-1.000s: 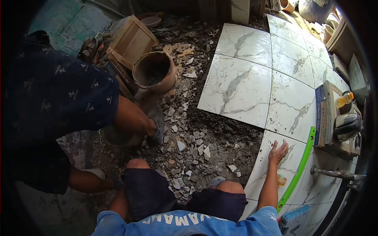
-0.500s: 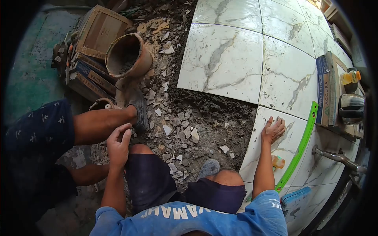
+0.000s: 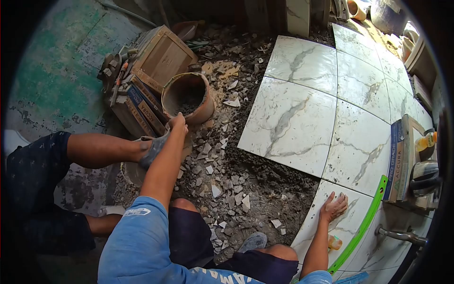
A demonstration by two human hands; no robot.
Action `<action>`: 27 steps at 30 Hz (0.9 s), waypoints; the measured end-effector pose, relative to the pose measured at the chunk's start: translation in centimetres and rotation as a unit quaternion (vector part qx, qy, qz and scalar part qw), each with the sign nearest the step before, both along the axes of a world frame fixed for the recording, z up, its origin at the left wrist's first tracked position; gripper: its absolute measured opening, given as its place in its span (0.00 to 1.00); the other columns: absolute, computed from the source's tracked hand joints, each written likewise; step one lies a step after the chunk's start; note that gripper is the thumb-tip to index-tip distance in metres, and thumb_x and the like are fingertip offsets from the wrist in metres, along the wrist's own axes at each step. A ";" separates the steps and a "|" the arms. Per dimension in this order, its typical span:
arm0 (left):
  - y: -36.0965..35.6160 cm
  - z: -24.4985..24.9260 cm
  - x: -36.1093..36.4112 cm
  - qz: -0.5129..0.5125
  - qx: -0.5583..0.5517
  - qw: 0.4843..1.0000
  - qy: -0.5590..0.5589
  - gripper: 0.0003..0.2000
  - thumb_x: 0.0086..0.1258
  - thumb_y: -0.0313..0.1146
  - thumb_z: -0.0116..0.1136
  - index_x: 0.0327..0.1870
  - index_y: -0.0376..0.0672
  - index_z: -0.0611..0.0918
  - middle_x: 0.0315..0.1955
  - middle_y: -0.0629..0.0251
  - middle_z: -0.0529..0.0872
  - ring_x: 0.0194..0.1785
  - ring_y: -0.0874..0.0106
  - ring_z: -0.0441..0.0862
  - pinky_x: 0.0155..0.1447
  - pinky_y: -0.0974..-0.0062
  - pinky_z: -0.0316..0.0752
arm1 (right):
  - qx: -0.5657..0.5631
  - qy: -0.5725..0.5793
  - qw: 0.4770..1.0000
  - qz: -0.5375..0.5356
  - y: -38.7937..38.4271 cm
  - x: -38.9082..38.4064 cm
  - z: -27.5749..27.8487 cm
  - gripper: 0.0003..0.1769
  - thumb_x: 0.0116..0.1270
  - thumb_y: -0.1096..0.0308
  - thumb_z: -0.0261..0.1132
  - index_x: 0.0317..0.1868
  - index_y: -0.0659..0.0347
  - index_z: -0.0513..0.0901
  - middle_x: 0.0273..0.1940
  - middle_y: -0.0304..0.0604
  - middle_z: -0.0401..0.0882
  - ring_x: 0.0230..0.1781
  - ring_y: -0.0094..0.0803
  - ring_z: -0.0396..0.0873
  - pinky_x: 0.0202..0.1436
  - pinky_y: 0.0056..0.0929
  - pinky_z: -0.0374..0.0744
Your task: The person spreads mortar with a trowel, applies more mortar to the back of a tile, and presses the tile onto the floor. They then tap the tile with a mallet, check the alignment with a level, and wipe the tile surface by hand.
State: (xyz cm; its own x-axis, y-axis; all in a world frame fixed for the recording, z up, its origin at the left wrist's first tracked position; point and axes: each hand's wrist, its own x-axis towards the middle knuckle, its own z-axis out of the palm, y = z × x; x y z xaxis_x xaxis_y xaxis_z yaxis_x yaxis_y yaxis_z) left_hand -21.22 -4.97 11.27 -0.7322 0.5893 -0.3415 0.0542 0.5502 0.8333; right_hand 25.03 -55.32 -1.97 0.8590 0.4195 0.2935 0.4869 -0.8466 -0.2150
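My left hand (image 3: pixel 178 123) is stretched forward to the near rim of a mortar-stained bucket (image 3: pixel 204 102), its fingers closed at that edge. Grey mortar lies inside the bucket, which leans slightly. On a white marble-patterned floor tile (image 3: pixel 318 225) my right hand (image 3: pixel 335 208) rests with fingers spread, holding nothing. Beside that hand are a small orange-and-clear object (image 3: pixel 334 242) and a long green level (image 3: pixel 363 226) lying across the tiles. Larger laid tiles (image 3: pixel 288 123) extend ahead, bordered by dark wet mortar (image 3: pixel 279 165).
Tile boxes (image 3: pixel 163 54) stand behind the bucket at left. Broken tile and stone rubble (image 3: pixel 227 189) covers the ground ahead of my knees. Another person's leg (image 3: pixel 106 150) is at left. A tile box (image 3: pixel 396 156) and a metal pipe (image 3: pixel 402 235) are at right.
My left hand has moved forward from beside my knee to the bucket's rim. My right hand stays on the tile. The view has shifted, showing more of the far area.
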 end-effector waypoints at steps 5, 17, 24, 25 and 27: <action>2.5 1.6 0.7 0.057 -0.027 0.998 0.006 0.26 0.66 0.37 0.64 0.62 0.33 0.73 0.58 0.49 0.79 0.58 0.57 0.80 0.55 0.61 0.77 | -0.005 0.008 1.000 -0.008 0.4 -0.2 1.2 0.25 0.69 0.51 0.61 0.57 0.62 0.76 0.61 0.47 0.69 0.63 0.47 0.65 0.66 0.47 0.64; 0.5 -7.1 -8.1 -0.136 -0.024 0.984 -0.116 0.24 0.67 0.30 0.51 0.64 0.36 0.66 0.49 0.54 0.76 0.39 0.64 0.80 0.31 0.64 0.76 | 0.000 0.018 0.999 -0.029 0.7 -0.6 1.5 0.25 0.67 0.52 0.62 0.55 0.64 0.76 0.61 0.48 0.69 0.64 0.48 0.64 0.67 0.47 0.63; -22.5 2.4 -11.6 -0.220 -0.072 0.936 -0.264 0.18 0.71 0.28 0.50 0.60 0.34 0.68 0.51 0.50 0.77 0.52 0.54 0.79 0.52 0.50 0.80 | 0.144 0.031 0.985 0.089 2.0 -7.7 4.2 0.29 0.69 0.51 0.61 0.58 0.67 0.73 0.62 0.57 0.67 0.64 0.54 0.63 0.68 0.49 0.62; -23.4 3.4 -13.6 -0.286 -0.163 0.892 -0.310 0.19 0.71 0.30 0.53 0.60 0.35 0.66 0.51 0.49 0.75 0.53 0.55 0.78 0.50 0.52 0.81 | 0.161 0.046 0.978 0.122 2.4 -10.1 4.9 0.29 0.69 0.51 0.61 0.59 0.67 0.73 0.62 0.57 0.66 0.64 0.54 0.62 0.68 0.49 0.62; -22.8 3.2 -17.1 -0.373 -0.248 0.836 -0.317 0.24 0.70 0.34 0.58 0.63 0.42 0.64 0.58 0.48 0.69 0.54 0.53 0.79 0.50 0.44 0.80 | 0.151 0.095 0.972 0.152 2.9 -15.3 6.8 0.30 0.68 0.49 0.62 0.60 0.66 0.73 0.63 0.57 0.66 0.65 0.54 0.62 0.69 0.49 0.61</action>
